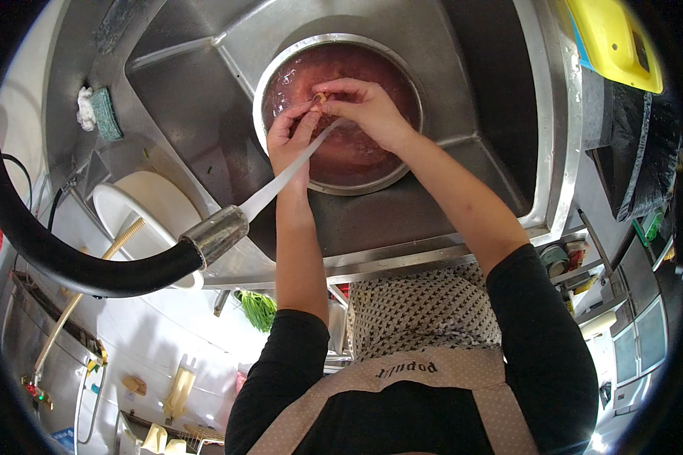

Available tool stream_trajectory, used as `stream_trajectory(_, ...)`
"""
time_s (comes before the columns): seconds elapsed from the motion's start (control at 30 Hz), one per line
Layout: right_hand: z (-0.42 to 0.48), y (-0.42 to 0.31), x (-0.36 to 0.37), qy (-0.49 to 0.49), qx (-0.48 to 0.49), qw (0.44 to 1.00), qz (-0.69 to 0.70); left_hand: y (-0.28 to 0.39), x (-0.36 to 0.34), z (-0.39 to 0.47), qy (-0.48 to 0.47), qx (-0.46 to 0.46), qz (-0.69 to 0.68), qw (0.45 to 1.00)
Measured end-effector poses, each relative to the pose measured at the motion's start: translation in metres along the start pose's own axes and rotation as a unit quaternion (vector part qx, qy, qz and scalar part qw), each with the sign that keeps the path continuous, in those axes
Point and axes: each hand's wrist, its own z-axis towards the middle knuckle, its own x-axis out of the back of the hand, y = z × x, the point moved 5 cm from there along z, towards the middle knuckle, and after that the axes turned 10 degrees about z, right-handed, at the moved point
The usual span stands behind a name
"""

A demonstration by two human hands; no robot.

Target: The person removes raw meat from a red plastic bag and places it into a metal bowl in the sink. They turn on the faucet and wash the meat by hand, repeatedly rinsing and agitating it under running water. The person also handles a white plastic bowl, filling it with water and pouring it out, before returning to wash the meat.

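My left hand (291,133) and my right hand (364,108) meet above a round metal basin (266,74). Between their fingertips is a small yellowish-pink piece of food (320,99), too small and partly covered to name further. Both hands pinch it. Reddish, cloudy water (353,162) fills much of the basin, and whatever lies under its surface is hidden. From the metal tap spout (216,236) a stream of water (284,176) runs into the basin beside my right hand.
The basin stands in a stainless steel sink (370,227). A black hose (119,278) curves in from the left to the spout. Left of the sink are a white tub (148,199) and a green scouring pad (107,114). A yellow plastic container (614,45) sits at the upper right.
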Motion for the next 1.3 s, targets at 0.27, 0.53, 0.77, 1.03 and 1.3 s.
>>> stream_trajectory(0.27,-0.005,-0.006,-0.001,0.016,0.097,0.987,-0.127,0.01,-0.004,-0.002,0.024,-0.017,0.032,0.999)
stream_trajectory(0.53,-0.003,0.011,0.005,0.064,0.065,0.996,-0.023,-0.009,-0.009,-0.002,-0.012,0.01,-0.031,0.999)
stream_trajectory(0.77,-0.005,0.009,-0.003,0.032,0.014,0.998,0.061,-0.002,-0.006,0.003,-0.012,-0.09,0.024,0.996)
stream_trajectory(1.03,-0.002,0.006,-0.001,0.046,0.079,0.978,-0.186,0.001,-0.005,-0.007,0.052,-0.221,0.305,0.925)
stream_trajectory(1.3,0.0,0.011,0.002,0.034,0.087,0.973,-0.21,-0.02,-0.007,-0.008,0.01,-0.145,0.194,0.97)
